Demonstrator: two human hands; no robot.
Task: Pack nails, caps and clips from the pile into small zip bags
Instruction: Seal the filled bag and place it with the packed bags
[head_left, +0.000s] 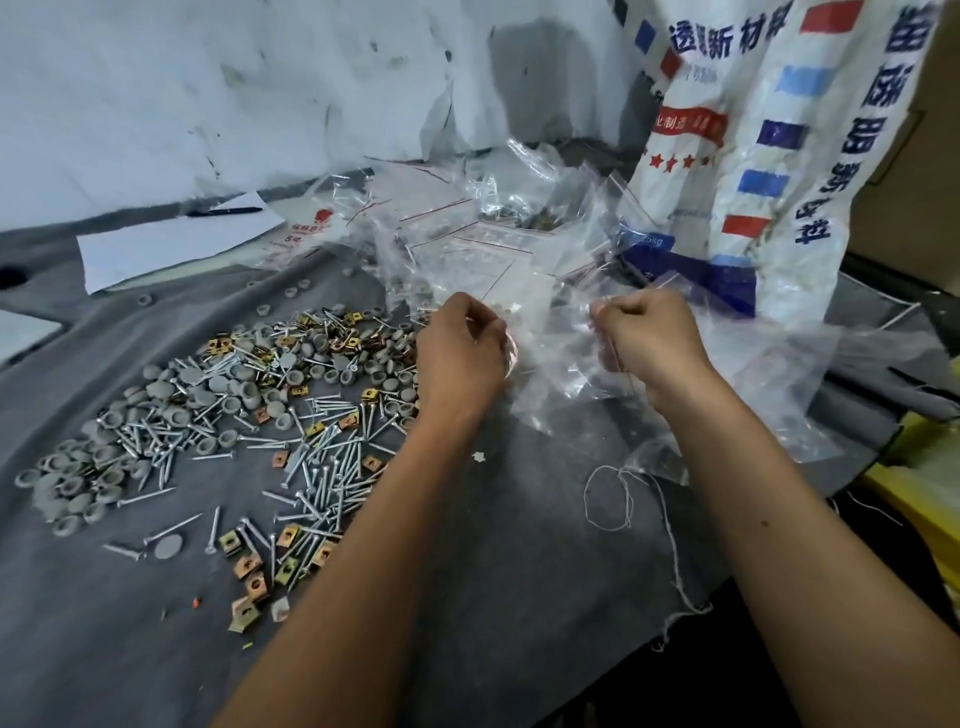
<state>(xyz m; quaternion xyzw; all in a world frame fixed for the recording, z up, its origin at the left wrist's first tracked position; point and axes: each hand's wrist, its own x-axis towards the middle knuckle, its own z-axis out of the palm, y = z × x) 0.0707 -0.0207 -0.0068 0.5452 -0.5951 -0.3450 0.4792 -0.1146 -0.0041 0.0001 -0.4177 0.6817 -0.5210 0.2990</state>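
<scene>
The left hand (460, 349) is curled with thumb and fingertips pinched on one side of a small clear zip bag (545, 332), and the right hand (649, 338) is curled likewise, pinching the opposite side. The bag is held just above the grey cloth (519, 545), stretched between the two hands; what it contains cannot be made out through the glare on the plastic. The step in hand is judged to be the opening or the sealing of the bag's mouth; which of the two cannot be told.

To do it well, the pinch is best kept on the strip itself rather than on the loose film below it, and the mouth kept level so that nothing is spilled. If sealing is meant, the strip should be pressed along its full length, one end to the other.

Left of the bag, the pile (249, 405) is spread over the cloth: silver nails (322, 467), grey caps (156, 389) and brass-coloured clips (249, 566), all mixed together. Beyond the bag a heap of further zip bags (467, 228) is seen, some with red seal lines. Right of that heap a large printed woven sack (769, 156) stands. Left of the heap a white sheet of paper (171, 244) lies with a dark pen (228, 211) on it. Near the bag, towards the viewer, a loose white thread (613, 499) is lying on the cloth.
</scene>
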